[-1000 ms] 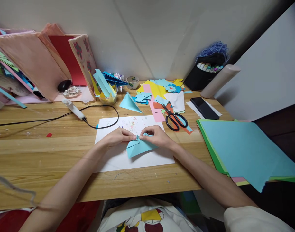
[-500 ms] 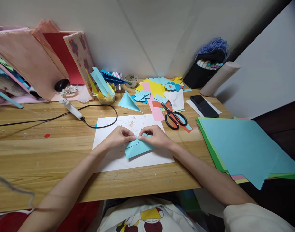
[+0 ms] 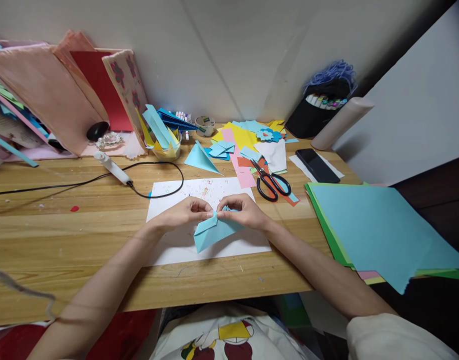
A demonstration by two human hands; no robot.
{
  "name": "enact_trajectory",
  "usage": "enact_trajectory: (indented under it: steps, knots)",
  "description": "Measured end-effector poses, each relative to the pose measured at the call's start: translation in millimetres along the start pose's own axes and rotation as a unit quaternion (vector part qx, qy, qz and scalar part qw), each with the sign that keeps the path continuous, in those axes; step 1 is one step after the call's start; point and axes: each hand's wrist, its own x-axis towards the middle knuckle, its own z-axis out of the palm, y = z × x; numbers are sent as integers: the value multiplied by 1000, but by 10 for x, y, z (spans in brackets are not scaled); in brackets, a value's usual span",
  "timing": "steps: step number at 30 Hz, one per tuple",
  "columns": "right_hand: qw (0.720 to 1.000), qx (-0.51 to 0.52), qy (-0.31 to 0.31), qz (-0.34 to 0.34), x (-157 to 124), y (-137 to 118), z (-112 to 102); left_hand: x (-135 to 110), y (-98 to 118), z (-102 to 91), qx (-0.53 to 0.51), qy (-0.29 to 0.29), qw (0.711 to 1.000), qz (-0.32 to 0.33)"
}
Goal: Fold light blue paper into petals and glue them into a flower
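A folded piece of light blue paper [image 3: 218, 234] hangs between my two hands, just over a white sheet [image 3: 169, 252] marked with coloured specks. My left hand [image 3: 189, 211] pinches its top edge near the middle between thumb and fingers. Close beside it, my right hand [image 3: 242, 211] pinches the same edge, and the fingertips almost meet. A flap lies folded over on the paper's left side. Part of its right side is hidden behind my right hand.
Black-handled scissors [image 3: 272, 185] lie on paper scraps behind my right hand. A blue paper cone [image 3: 201, 159] stands further back. A white glue gun-like stick [image 3: 112, 169] with a black cord is at left. A phone [image 3: 317, 166] and coloured paper sheets [image 3: 387, 225] are at right.
The folded paper has lifted slightly and its lower edge now tilts more toward me. Both hands keep their pinch on it, having shifted very little.
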Motion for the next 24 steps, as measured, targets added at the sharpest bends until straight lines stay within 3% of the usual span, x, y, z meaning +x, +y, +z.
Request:
enact_trajectory:
  steps: [7,14,24]
  knots:
    - [1000,-10,12,-24,-23,-59,37,-40,55,-21,25,2,999,33]
    - [991,-93,85,-38,-23,-69,62,-3,27,-30,42,98,993,54]
    - [991,-89,96,-42,-18,-65,55,42,69,167,31,239,967,81]
